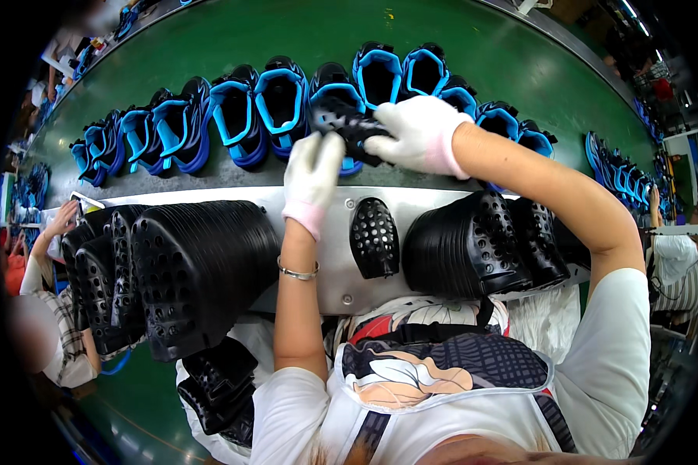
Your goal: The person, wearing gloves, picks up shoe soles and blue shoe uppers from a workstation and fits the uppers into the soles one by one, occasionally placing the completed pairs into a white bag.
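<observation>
**Black perforated piece held over the blue-lined shoes**

Black rubbery plastic, studded with holes — that's the perforated shoe piece in the head view, and both gloved hands are on it, above the far edge of the metal shelf and over the row of shoes on the green conveyor belt.

The left hand, in a white glove with a pink cuff, has its fingers closed down on the near end of the piece. The right hand, gloved the same way, clamps the other end, fingers curled over it. Held at both ends like that, the piece sits stretched out flat between them, right above a blue-lined shoe. A silver bangle rides the left forearm.

Counting now. On the belt near the hands I make out about eleven black shoes with blue lining, openings turned up toward the worker; more lie far right, too small to count. On the shelf: one single perforated piece lying alone in the middle, within easy reach; a nested stack on the left and another nested stack on the right, too tightly packed to count. Stacked on edge, they peel off one by one.

A neighbouring worker's hand shows at far left.
</observation>
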### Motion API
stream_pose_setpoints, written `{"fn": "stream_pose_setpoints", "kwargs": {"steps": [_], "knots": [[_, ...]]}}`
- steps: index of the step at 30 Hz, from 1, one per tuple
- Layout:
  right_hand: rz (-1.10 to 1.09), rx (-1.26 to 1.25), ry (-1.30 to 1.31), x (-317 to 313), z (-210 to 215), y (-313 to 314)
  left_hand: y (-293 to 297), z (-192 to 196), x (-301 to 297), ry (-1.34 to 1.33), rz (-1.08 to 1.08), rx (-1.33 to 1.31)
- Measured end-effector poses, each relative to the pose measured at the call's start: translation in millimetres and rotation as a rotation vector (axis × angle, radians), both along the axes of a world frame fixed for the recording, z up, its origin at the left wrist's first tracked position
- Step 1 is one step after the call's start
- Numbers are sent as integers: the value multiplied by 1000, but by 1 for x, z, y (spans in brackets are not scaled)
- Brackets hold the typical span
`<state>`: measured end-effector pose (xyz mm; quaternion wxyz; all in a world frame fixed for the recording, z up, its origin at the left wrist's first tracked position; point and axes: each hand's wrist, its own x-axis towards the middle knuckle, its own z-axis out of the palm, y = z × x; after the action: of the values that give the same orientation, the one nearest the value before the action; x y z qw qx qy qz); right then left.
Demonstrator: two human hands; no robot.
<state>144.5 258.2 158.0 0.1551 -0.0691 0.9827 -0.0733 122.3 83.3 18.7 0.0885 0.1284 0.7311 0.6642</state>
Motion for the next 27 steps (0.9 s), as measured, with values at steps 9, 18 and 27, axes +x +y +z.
{"fn": "stream_pose_setpoints", "kwargs": {"steps": [9,18,27], "knots": [[-13,199,-197,-47,14,16,39,-17,-5,593,42,-519],[69,337,-172,-82,-64,-23,59,-9,-1,241,-173,-724],[37,351,-212,-91,-75,-33,68,9,-28,20,-471,-999]]}}
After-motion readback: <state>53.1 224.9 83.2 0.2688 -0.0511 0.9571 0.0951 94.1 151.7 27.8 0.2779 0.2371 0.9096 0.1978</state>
